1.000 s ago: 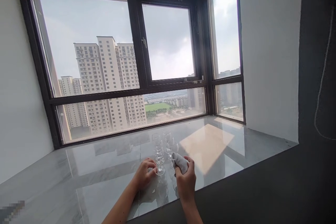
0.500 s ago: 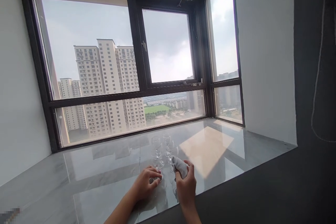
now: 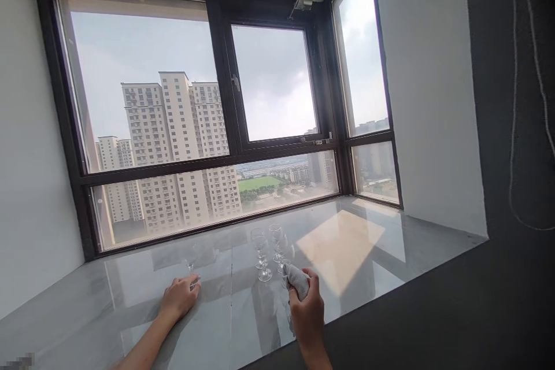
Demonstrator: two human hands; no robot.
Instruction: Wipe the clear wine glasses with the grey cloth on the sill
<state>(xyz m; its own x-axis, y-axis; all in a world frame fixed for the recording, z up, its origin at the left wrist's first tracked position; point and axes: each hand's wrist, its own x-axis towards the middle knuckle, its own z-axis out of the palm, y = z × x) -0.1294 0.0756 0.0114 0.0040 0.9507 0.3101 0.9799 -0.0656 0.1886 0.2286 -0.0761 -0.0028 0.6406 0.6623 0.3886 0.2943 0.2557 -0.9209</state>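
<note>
My left hand (image 3: 181, 295) rests low over the sill at the left, its fingers closed around the foot of a small stemmed glass (image 3: 191, 257). The glass stands upright, and my fingers partly hide its base. In my right hand (image 3: 307, 303) is a bunched grey cloth (image 3: 296, 278), gripped between thumb and fingers above the sill's front part. Just beyond the cloth, several clear stemmed glasses (image 3: 261, 243) stand close together. The cloth partly covers the nearest ones on the right.
A glossy grey stone sill (image 3: 208, 324) carries the glasses, with its front edge running diagonally at lower right. Dark-framed windows (image 3: 156, 170) rise behind it. A white wall (image 3: 433, 127) bounds the right side, and a cord (image 3: 511, 173) hangs farther right.
My left hand has moved left across the sill with a stemmed glass, away from the group. My right hand stays nearly in place with the cloth. The view has shifted slightly.
</note>
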